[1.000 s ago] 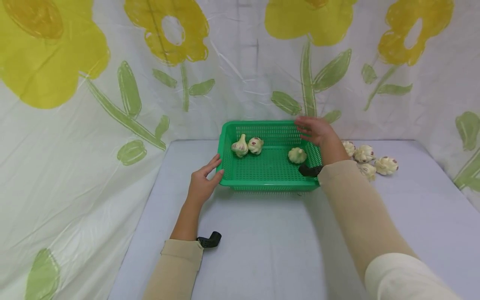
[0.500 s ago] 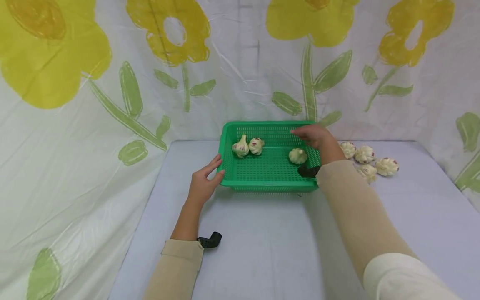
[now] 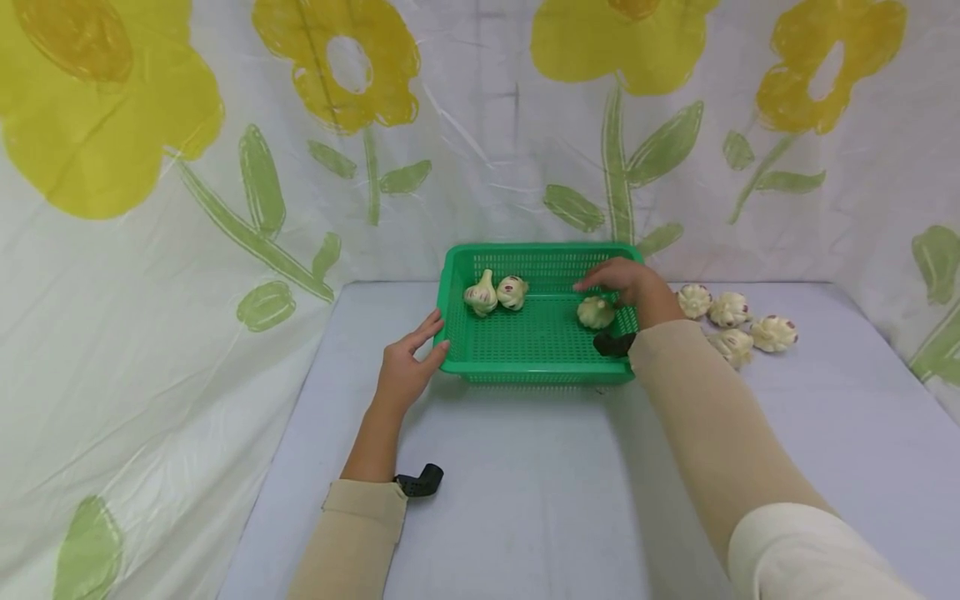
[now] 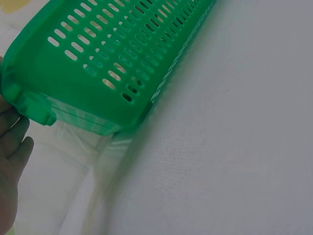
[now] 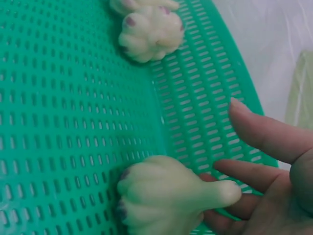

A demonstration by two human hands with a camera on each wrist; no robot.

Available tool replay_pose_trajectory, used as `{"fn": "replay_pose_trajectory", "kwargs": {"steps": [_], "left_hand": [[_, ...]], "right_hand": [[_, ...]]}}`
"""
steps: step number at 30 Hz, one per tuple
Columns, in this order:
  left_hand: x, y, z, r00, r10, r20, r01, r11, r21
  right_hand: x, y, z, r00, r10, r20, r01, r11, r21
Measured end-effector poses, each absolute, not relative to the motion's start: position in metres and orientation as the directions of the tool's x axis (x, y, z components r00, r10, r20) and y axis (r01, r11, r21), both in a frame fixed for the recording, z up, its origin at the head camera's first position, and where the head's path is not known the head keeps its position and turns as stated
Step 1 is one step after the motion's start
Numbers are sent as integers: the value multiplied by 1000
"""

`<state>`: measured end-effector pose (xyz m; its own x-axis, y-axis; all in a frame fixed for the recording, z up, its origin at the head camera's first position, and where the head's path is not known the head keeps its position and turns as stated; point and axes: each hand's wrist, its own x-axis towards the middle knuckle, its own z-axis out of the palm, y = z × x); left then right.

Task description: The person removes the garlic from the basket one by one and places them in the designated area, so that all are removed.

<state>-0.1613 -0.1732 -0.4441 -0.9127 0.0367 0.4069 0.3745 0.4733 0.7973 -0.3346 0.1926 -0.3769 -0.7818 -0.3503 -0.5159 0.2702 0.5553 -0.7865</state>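
Note:
A green plastic basket [image 3: 543, 367] with slotted walls stands at the back of the table, three garlic bulbs inside. My left hand [image 3: 405, 367] touches its left rim with extended fingers; in the left wrist view, fingertips [image 4: 19, 147] lie by the rim's corner. Inside the right end, my right hand [image 3: 626, 279] reaches over a pale garlic bulb [image 3: 596, 312]. The right wrist view has this bulb [image 5: 161, 196] with its stem pointing at my palm, my thumb and fingers [image 5: 249, 171] spread around the stem, not closed on it. A garlic bulb [image 3: 481, 293] and another garlic bulb [image 3: 512, 292] sit at the basket's left.
Several more garlic bulbs [image 3: 772, 332] lie on the table right of the basket, partly behind my right forearm. A flower-printed white curtain [image 3: 480, 167] hangs right behind the basket. The pale table [image 3: 525, 483] stretches in front of it.
My right hand has come from the basket's back right corner down and inward, over the right garlic bulb. The left hand and the basket stay put.

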Motion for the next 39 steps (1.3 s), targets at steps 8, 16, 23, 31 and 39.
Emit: {"fn": "replay_pose_trajectory", "kwargs": {"steps": [8,16,23,31,39], "left_hand": [[-162,-175,-444,-909,45,415,386,468,795],[-162,-174,-441,-912,36,409,376,472,797],[-162,-174,-444,-912,40,408,378,468,799],[-162,-174,-444,-910,39,412,380,469,797],[-163,-174,-445,-907,37,419,388,462,798]], "right_hand": [[-338,185,-382,-726,-348,-593,193,725,-661],[-335,184,-382,-690,-330,-644,239,736,-633],[-337,186,-387,-676,-348,-650,200,761,-616],[-337,186,-388,-682,-376,-627,98,803,-588],[-337,185,-390,-684,-378,-624,96,802,-590]]}}
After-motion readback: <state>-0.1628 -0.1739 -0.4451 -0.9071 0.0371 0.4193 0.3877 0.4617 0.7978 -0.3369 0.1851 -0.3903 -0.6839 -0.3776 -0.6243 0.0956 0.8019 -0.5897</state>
